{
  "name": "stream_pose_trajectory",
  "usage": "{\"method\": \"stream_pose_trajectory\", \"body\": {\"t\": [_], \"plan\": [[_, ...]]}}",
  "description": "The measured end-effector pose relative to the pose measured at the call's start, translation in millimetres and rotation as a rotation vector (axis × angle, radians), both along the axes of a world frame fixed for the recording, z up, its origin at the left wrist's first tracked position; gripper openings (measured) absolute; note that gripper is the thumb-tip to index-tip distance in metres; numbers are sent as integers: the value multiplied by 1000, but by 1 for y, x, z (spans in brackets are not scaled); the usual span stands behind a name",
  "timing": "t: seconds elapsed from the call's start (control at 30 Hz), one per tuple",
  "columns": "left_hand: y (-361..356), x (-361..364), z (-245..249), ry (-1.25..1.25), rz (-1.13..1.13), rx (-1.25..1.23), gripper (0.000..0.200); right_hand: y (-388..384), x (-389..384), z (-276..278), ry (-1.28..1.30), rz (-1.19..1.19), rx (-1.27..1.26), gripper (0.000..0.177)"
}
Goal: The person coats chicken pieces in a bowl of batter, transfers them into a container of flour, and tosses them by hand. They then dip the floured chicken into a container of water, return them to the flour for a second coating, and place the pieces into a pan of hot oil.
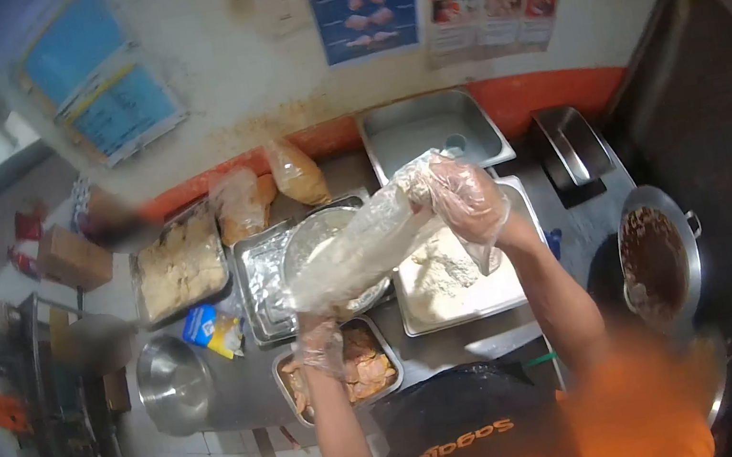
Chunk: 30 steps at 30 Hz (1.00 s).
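A long, crumpled clear plastic bag (355,248) stretches between my hands, above a round metal bowl (292,250) and a tray of white flour (463,285). My right hand (470,199), in a clear plastic glove, is closed on the bag's upper end over the flour tray. At the bag's lower end, near the bowl's front edge, is my left hand (319,322); the plastic hides its fingers. Below my left wrist stands a metal tray with raw meat pieces (368,368).
Around them are a tray of pale breaded food (181,269), a blue-yellow packet (214,331), an empty steel bowl (174,382), filled plastic bags (297,174), a deep steel pan (426,126), a narrow steel container (573,147) and a pot with brown contents (657,257).
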<state>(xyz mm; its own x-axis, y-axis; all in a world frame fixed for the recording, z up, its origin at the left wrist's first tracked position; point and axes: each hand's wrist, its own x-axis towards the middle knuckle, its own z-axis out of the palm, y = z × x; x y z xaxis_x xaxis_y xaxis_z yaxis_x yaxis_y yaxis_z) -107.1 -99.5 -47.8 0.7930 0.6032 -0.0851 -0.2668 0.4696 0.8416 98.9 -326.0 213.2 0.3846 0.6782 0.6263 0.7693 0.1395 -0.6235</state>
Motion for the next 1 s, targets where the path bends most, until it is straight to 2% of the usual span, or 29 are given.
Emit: {"method": "stream_pose_trajectory", "body": {"t": [0.03,0.07,0.1,0.13,0.17,0.23,0.3,0.37,0.47,0.53,0.6,0.63,0.67,0.73,0.77,0.8,0.87,0.9,0.93,0.97,1.0], "plan": [[-7,-3,11,-48,-7,-57,56,11,-1,7,-226,10,19,14],[-21,-12,20,-158,-7,-248,51,23,-3,13,-384,24,38,11],[-36,-16,51,-40,25,-130,43,35,-8,20,-464,45,42,9],[-50,-20,82,84,53,-17,36,47,-15,32,-400,77,-8,8],[-55,-32,96,-9,76,-245,34,56,-20,38,-388,79,-92,9],[-56,-57,89,-104,127,-460,36,81,-20,41,-384,141,-186,10],[-60,-84,55,-81,187,-438,41,101,-20,49,-391,187,-284,12],[-58,-112,38,-109,294,-514,35,126,-22,55,-464,194,-278,13],[-65,-156,27,46,513,-269,35,168,-20,52,-535,250,-283,15],[-79,-183,58,112,712,-93,34,196,-30,50,-531,286,-274,16],[-90,-206,88,123,814,-75,49,225,-36,28,-563,332,-216,17],[-93,-215,96,129,862,-64,56,240,-38,9,-532,381,-270,16],[-96,-223,97,148,880,-10,58,253,-41,-11,-501,428,-322,16],[-105,-237,93,186,907,100,61,254,-64,-41,-633,424,-431,21],[-107,-240,93,230,902,118,64,256,-72,-70,-595,413,-535,20],[-108,-234,97,186,914,68,58,257,-78,-98,-554,398,-640,19],[-112,-218,109,108,916,-41,49,246,-85,-127,-596,424,-561,23],[-114,-214,114,184,805,69,65,240,-84,-142,-616,426,-531,26],[-113,-202,112,112,769,50,60,233,-83,-148,-582,391,-471,36],[-110,-187,109,43,719,19,56,219,-80,-155,-517,294,-379,38],[-109,-173,103,-21,663,-19,53,194,-78,-139,-456,188,-291,41]]}}
